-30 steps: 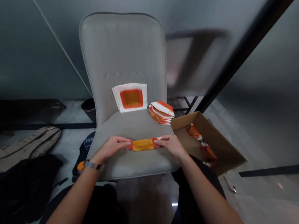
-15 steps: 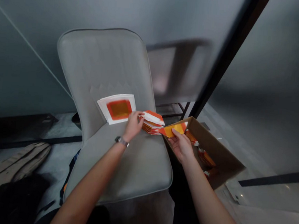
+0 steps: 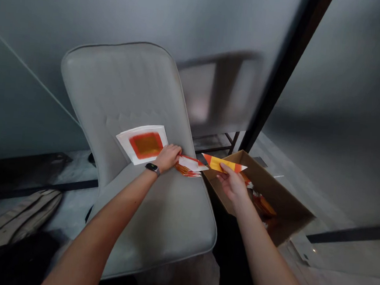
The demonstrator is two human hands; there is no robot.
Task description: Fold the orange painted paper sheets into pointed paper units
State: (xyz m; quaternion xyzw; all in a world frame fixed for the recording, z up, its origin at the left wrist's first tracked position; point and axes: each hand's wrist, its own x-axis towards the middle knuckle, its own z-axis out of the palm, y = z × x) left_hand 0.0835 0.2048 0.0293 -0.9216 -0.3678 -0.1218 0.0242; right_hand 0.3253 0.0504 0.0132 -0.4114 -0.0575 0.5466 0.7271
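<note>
My left hand, with a wristband on the wrist, is closed at the left end of a stack of folded papers on the chair seat. Its fingertips are partly hidden there. The papers are white with orange-red edges. In my right hand is one folded paper, yellow in the middle with orange and white ends, pinched between thumb and fingers. It is held over the near left rim of a cardboard box. More folded orange and white papers lie inside the box.
Flat white sheets with an orange-red square lean on the backrest of the grey chair. A beige bag and dark cloth lie at the left. Frosted glass panels with a dark post stand behind.
My left hand has closed at the stack's end, where its fingers were raised before. The folded paper in my right hand has turned and is now apart from the stack. The view has shifted slightly.
</note>
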